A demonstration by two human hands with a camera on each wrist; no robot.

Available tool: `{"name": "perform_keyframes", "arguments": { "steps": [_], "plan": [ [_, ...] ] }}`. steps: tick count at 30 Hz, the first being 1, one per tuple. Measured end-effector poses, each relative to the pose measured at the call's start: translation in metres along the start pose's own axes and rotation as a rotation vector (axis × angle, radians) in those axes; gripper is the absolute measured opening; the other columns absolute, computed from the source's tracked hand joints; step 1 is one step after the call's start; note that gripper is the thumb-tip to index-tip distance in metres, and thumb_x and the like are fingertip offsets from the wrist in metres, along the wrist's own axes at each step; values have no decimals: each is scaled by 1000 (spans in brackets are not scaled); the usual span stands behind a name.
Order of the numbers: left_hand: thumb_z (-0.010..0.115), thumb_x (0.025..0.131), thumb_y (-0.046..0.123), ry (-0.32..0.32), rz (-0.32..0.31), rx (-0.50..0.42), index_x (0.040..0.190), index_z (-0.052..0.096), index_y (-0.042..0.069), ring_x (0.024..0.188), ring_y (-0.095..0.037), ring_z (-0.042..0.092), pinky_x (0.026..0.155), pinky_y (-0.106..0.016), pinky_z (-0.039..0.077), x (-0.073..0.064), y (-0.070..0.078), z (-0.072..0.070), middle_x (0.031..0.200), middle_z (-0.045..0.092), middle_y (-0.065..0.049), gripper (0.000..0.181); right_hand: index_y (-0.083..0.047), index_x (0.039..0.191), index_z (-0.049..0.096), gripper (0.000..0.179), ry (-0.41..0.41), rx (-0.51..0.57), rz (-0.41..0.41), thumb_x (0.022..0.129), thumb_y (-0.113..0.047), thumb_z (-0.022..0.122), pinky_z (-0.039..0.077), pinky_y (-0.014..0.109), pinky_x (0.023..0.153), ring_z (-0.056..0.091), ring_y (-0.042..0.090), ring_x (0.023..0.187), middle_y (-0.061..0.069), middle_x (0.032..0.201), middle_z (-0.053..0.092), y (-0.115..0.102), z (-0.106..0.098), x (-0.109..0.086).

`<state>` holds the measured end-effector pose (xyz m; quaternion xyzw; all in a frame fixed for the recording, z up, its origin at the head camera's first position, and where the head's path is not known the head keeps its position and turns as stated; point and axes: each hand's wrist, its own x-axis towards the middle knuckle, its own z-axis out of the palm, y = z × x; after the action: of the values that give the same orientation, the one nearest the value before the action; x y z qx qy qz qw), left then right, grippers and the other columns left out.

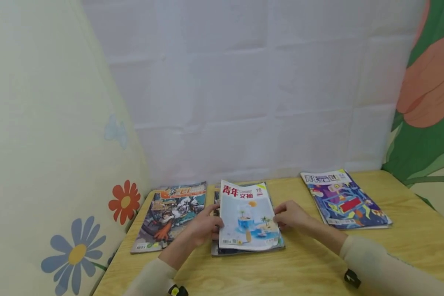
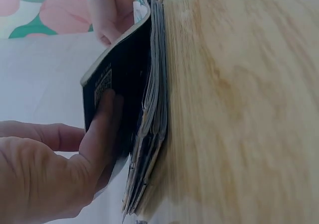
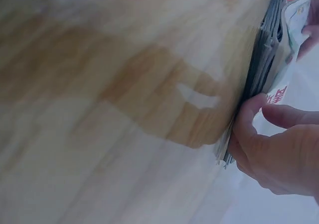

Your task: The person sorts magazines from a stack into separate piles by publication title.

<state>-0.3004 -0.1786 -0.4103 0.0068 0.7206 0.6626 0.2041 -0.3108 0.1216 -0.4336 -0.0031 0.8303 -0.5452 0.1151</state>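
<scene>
A magazine [image 1: 248,218] with a pale blue cover and red title lies at the middle of the table, on top of a stack of magazines [image 2: 155,84]. My left hand [image 1: 203,226] pinches its left edge and holds that side up off the stack. The left wrist view shows its dark back cover [image 2: 130,59], with fingers beneath it. At the opposite edge is my right hand [image 1: 290,214], its thumb and curled fingers on the magazine's side. In the right wrist view those fingers [image 3: 245,115] also touch the side of the stack; the fingertips are partly hidden.
To the left lies a magazine [image 1: 174,216] with a dark comic-style cover. A purple-covered magazine [image 1: 345,199] lies at the right, with more beneath it. The wooden table [image 1: 311,267] meets a white cloth backdrop [image 1: 222,102] behind and a painted wall [image 1: 59,123] on the left.
</scene>
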Motion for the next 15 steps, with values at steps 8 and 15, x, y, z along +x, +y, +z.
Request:
{"name": "perform_keyframes", "arguments": {
  "steps": [8,15],
  "plan": [
    [54,87,-11,43,80,-5,160,22,14,92,-36,70,66,-43,57,-6,3,0,122,65,-25,84,12,120,64,32,-29,143,70,92,-2,69,59,32,65,65,21,77,16,93,68,2,-3,2],
    [53,88,-12,40,147,-38,158,26,18,74,-25,64,56,-34,47,-14,18,0,127,63,-24,81,13,120,62,31,-46,295,24,94,-4,62,60,33,69,68,22,74,17,89,70,-6,-10,-1]
  ]
}}
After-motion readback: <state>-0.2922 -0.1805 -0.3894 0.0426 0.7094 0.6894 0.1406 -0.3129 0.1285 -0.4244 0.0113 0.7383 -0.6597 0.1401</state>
